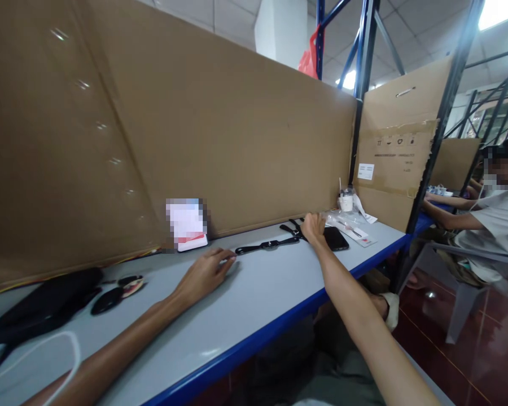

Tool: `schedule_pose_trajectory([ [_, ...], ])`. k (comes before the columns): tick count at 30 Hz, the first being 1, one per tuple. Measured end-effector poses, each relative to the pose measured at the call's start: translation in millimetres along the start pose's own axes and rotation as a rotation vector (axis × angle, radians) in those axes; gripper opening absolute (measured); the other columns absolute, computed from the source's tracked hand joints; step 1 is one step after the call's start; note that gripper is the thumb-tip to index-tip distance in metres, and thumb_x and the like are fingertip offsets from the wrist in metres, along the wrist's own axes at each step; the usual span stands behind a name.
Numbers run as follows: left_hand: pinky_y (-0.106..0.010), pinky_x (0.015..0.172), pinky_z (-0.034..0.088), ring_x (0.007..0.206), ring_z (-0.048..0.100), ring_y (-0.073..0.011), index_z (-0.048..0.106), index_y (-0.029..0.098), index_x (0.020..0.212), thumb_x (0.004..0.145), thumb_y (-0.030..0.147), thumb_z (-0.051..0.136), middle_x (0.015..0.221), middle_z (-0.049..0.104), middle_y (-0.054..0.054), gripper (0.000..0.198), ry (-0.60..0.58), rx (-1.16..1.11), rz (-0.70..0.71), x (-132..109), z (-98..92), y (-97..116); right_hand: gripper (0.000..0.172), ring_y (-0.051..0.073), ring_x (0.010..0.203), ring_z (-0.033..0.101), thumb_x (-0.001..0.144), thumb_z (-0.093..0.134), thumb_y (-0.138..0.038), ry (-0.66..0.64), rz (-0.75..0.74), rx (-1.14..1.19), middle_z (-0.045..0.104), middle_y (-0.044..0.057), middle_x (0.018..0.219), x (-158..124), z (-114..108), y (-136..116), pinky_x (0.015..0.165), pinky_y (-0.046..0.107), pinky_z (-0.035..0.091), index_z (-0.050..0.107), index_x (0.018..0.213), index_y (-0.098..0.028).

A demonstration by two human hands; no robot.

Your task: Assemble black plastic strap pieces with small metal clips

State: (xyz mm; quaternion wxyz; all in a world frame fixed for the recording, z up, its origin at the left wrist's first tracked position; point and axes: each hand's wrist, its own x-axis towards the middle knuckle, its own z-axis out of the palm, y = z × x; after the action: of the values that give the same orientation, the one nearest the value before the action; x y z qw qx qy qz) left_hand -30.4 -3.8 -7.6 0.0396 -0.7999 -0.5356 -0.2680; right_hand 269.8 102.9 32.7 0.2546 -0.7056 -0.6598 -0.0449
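Observation:
My left hand [207,273] rests low over the table with its fingers loosely bent and a little apart. Its fingertips are right beside the left end of a black strap [268,245] that lies stretched along the tabletop, with a buckle-like piece at its middle; whether they touch cannot be made out. Further right, my right hand [313,227] is closed, fingers curled down over another bundle of black straps [294,230]. What its fingertips grip is hidden behind the hand. Just right of that hand lies a black phone [336,239], flat on the table.
A blurred-out phone-like screen [187,224] leans against the cardboard wall [237,124]. On the left are a black pouch [46,304], sunglasses [106,301] and a white cable [74,344]. Plastic packaging and a cup [346,200] stand right. Another person [499,208] sits beyond the partition.

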Motion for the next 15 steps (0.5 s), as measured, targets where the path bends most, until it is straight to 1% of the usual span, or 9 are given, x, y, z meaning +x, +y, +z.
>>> schedule_pose_trajectory([
  [2,-0.039,0.084,0.053,0.091,0.069,-0.0253,0.071,0.021,0.096,0.095,0.046,0.040,0.098,0.073,-0.010,0.039,-0.022,-0.001,-0.011,0,-1.1,4,0.032,0.034,0.129,0.054,0.095,0.053,-0.017,-0.070,0.096,-0.028,0.066,0.024,0.130,5,5,13,0.103,0.044,0.042,0.073,0.119,-0.010],
  [5,-0.039,0.084,0.052,0.091,0.068,-0.0248,0.071,0.021,0.096,0.095,0.043,0.041,0.098,0.073,-0.010,0.038,-0.047,-0.003,-0.006,-1,-1.6,8,0.035,0.032,0.126,0.058,0.095,0.052,-0.015,-0.152,0.123,-0.053,0.067,0.024,0.128,8,12,20,0.100,0.044,0.044,0.071,0.124,-0.011],
  [9,-0.040,0.087,0.051,0.092,0.068,-0.0254,0.071,0.020,0.095,0.095,0.041,0.041,0.098,0.073,-0.010,0.037,-0.059,-0.011,0.011,-1,-1.7,9,0.033,0.031,0.122,0.063,0.095,0.054,-0.017,-0.194,0.146,-0.020,0.069,0.024,0.126,11,13,20,0.098,0.041,0.046,0.073,0.122,-0.012],
  [15,-0.039,0.085,0.050,0.091,0.068,-0.0251,0.072,0.020,0.092,0.096,0.039,0.041,0.095,0.073,-0.010,0.036,-0.074,-0.014,0.030,-2,-2.6,10,0.030,0.031,0.118,0.066,0.093,0.059,-0.017,-0.239,0.176,0.026,0.071,0.023,0.122,14,13,22,0.092,0.036,0.050,0.075,0.118,-0.012],
])
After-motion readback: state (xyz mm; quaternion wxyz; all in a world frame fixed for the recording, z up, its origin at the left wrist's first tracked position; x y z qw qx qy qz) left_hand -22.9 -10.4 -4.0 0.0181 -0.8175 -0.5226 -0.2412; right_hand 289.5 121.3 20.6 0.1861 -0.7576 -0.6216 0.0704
